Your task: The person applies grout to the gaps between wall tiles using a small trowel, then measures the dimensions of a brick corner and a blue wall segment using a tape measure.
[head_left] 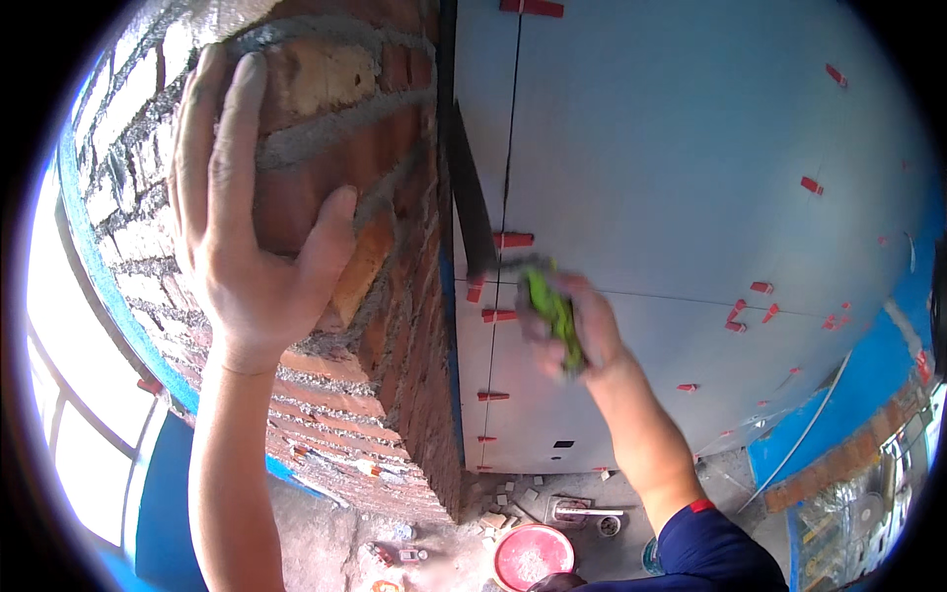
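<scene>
A hand saw with a lime-green and dark handle (552,314) is gripped in my right hand (594,331), blurred by motion. Its long dark blade (468,192) points up and to the left, along the seam where the brickwork meets the grey tiled wall. The exact contact of its edge is hard to tell. My left hand (247,252) lies open against the brick wall (326,163), fingers pointing up and thumb apart, with nothing held. Rough grey mortar shows between the bricks. Several red tile wedges (513,240) sit in the tile joints near the saw.
Large grey tiles (651,148) cover the wall at right. On the floor far below stand a red basin (534,557) and a small round container (609,526), with broken pieces around. A pale pole (809,424) leans at right; bright window frames stand at far left.
</scene>
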`<act>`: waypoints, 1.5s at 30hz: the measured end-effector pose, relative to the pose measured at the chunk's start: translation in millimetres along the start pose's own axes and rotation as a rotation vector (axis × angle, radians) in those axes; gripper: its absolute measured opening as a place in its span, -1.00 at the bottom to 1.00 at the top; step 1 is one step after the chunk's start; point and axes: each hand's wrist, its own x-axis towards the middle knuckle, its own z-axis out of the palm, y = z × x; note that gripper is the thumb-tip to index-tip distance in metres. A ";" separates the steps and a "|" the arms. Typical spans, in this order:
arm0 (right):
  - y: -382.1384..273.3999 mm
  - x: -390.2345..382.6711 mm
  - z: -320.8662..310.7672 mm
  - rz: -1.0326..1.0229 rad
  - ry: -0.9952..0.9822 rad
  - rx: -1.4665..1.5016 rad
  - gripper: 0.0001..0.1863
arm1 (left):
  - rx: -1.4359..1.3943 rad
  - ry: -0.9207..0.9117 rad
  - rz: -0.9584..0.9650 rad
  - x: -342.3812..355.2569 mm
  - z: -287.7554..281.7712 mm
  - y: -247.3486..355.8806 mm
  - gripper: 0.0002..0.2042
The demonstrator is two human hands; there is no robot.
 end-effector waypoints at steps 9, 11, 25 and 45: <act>-85.3 40.1 72.2 -0.091 0.057 -0.069 -0.75 | 0.029 0.055 -0.022 -2.7 3.6 3.2 -0.34; -71.3 34.3 66.5 -0.072 0.176 -0.074 -0.75 | 0.015 0.042 -0.009 -0.9 1.2 5.8 -0.33; 10.5 20.4 15.2 0.188 0.206 -0.083 -0.74 | 0.006 -0.019 0.016 -1.9 -1.7 -0.8 -0.38; -58.5 13.3 57.8 -0.162 0.217 -0.418 -0.65 | 0.008 -0.015 -0.076 6.3 0.4 19.0 -0.33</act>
